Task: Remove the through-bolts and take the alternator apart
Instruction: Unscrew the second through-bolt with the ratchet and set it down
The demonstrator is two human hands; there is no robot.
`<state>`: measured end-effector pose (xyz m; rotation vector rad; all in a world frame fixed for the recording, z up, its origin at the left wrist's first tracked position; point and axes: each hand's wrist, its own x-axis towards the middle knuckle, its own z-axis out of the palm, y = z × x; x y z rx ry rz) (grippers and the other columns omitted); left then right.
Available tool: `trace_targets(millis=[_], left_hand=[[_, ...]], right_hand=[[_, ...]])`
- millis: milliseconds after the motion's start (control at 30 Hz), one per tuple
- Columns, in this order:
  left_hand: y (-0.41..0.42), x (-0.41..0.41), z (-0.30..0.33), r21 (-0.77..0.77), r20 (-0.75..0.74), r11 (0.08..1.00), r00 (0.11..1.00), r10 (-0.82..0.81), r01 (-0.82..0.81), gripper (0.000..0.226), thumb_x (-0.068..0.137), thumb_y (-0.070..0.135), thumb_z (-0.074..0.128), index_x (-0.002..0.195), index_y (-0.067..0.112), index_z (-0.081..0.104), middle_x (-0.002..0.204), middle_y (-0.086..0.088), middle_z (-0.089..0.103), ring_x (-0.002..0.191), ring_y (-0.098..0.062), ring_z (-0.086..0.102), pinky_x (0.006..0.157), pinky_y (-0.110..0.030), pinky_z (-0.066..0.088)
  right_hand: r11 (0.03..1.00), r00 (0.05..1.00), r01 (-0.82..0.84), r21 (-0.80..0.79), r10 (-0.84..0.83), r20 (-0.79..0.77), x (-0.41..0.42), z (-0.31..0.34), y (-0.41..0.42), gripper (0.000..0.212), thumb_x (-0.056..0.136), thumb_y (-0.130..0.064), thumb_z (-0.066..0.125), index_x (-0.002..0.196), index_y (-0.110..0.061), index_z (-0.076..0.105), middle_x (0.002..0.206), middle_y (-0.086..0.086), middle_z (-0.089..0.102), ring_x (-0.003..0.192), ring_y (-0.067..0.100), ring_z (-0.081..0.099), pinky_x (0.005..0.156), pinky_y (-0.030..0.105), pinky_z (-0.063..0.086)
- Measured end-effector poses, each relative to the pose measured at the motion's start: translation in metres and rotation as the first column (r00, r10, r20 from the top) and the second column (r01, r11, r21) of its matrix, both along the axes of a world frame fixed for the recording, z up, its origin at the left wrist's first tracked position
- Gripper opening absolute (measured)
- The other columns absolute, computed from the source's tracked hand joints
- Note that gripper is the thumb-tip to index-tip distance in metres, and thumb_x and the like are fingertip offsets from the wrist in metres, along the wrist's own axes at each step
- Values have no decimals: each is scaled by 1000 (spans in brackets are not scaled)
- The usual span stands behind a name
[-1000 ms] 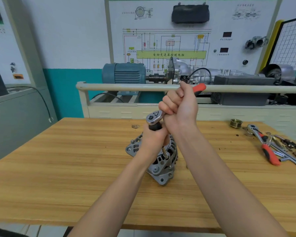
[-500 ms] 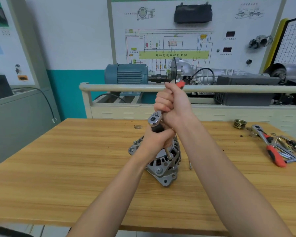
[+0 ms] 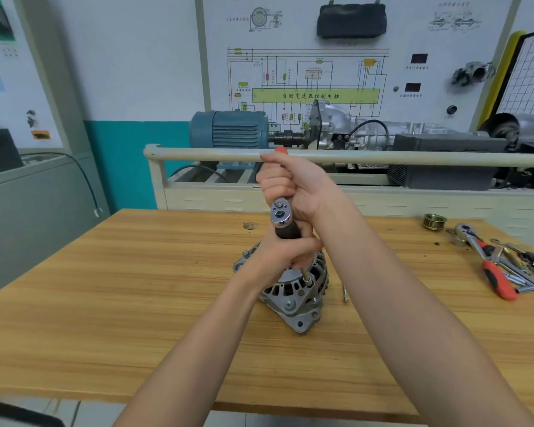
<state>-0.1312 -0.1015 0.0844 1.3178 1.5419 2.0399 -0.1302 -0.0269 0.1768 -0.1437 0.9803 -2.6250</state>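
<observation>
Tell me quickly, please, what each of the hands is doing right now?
Left hand: grips the extension bar.
Right hand: grips the ratchet handle.

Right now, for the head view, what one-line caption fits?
Right hand swings a ratchet while left hand steadies its extension on the alternator.

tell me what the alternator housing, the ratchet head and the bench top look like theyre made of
Alternator housing: likely cast aluminium, dull grey with ribbed vents.
Ratchet head: bright polished metal, probably chromed steel, showing reflections.
Bench top: wood or wood-look laminate, striped grain, smooth sheen.
</observation>
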Motion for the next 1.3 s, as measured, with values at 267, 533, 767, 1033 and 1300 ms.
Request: trace_targets(millis=[267,533,767,1033,1300], left_hand=[[12,3,-2,57,103,960,958,268,-274,23,63,0,50,49,14,37,38,7,33,32,-8,27,39,-16,24],[16,1,2,-35,134,922,912,388,-387,29,54,5,49,35,23,37,35,2,34,32,-12,26,42,-19,25],[15,1,8,-73,144,938,927,346,-338,30,54,4,50,36,23,36,36,3,32,33,-12,26,41,-18,25],[-1,-3,12,-24,185,971,953,240,-240,35,62,-9,46,44,16,29,35,3,24,31,-10,18,40,-16,18],[-9,-11,8,-21,93,998,994,54,-52,33,61,2,58,41,18,38,37,5,30,34,-11,25,43,-24,21]], right_hand=[[790,773,581,-194,-611,-174,24,-10,-1,43,100,-20,41,59,-18,33,38,-9,20,28,4,16,27,17,17],[981,981,191,-37,-192,-32,2,3,9,56,99,-16,39,44,-14,35,37,-6,24,26,7,20,28,17,18],[966,975,215,-144,-220,-17,4,2,12,56,99,-18,40,43,-14,34,36,-6,24,25,7,20,27,17,17],[914,940,329,-238,-340,-9,-1,0,-4,55,100,-18,40,46,-15,33,35,-8,21,24,5,18,26,16,14],[926,945,305,-222,-323,-48,2,-2,2,47,100,-19,39,54,-16,32,37,-8,21,25,6,18,27,17,17]])
